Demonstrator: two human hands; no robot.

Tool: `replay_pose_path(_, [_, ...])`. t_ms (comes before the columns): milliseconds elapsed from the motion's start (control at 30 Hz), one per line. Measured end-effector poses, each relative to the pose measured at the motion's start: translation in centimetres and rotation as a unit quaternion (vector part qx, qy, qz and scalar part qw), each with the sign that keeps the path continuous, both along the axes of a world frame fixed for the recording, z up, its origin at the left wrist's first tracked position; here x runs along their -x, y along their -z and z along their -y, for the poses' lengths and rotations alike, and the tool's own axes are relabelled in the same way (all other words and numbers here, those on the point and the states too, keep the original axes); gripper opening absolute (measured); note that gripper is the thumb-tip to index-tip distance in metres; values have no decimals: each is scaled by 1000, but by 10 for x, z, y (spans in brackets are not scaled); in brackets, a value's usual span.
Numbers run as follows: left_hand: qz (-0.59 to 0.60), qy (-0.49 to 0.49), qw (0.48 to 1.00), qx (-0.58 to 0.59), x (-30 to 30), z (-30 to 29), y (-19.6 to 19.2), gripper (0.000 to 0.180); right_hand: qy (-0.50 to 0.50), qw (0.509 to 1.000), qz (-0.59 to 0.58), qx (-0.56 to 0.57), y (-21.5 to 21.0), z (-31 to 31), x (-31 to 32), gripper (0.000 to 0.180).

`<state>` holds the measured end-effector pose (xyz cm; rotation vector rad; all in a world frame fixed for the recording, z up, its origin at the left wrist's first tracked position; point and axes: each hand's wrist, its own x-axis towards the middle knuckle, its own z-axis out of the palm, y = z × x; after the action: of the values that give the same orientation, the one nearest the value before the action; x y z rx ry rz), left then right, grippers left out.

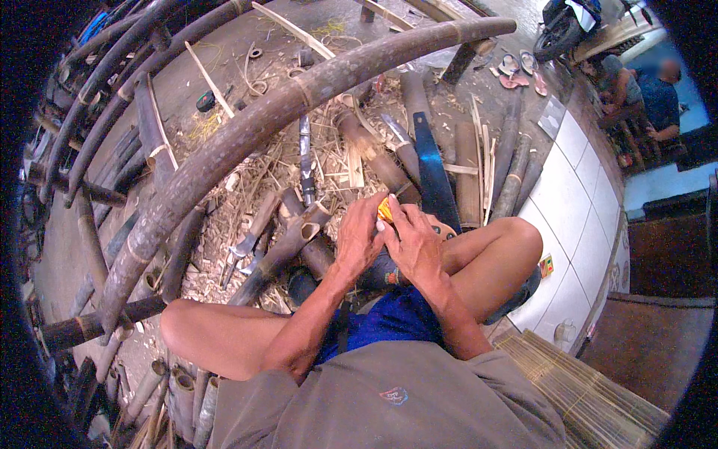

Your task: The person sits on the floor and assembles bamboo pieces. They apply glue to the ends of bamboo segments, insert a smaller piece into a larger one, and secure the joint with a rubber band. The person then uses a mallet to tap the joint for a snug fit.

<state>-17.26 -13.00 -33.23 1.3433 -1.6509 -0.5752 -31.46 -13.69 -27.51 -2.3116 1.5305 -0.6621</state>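
Note:
Both hands meet in front of my lap, around a small yellow-and-orange object [385,209] whose kind I cannot make out. My left hand [360,233] closes on it from the left. The fingers of my right hand [416,241] pinch it from the other side. Just beyond the right hand stands a handsaw [434,170], its dark blade pointing away and its handle partly hidden by that hand. Cut bamboo pieces [288,247] lie left of my hands, near a metal-headed tool [241,251] among the shavings.
A long bamboo pole [224,142] arches across the work area at left and far side. Wood shavings [239,172] cover the floor. White tiles [568,224] with a small colourful pack [547,266] lie right. Sandals [516,71], a motorcycle [561,34] and people [651,97] are farther off.

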Motion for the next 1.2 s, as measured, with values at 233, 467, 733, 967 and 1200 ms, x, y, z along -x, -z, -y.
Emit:
replay_pose_path(233, [-58, 56, 997, -18, 18, 4, -26, 66, 32, 986, 144, 81, 17, 14, 20, 41])
replay_pose_path(467, [-67, -32, 997, -32, 4, 3, -21, 67, 383, 906, 142, 107, -99, 7, 129, 27])
replay_pose_path(733, [-99, -145, 983, -47, -64, 0, -51, 55, 602, 760, -89, 227, -29, -51, 394, 41])
replay_pose_path(967, [-117, -267, 956, -7, -145, -47, -129, 52, 549, 793, -241, 106, 159, -203, 562, 23])
replay_pose_path(1200, [-27, -375, 911, 167, -192, -133, -218, 45, 669, 703, -219, -103, 164, -190, 472, 42])
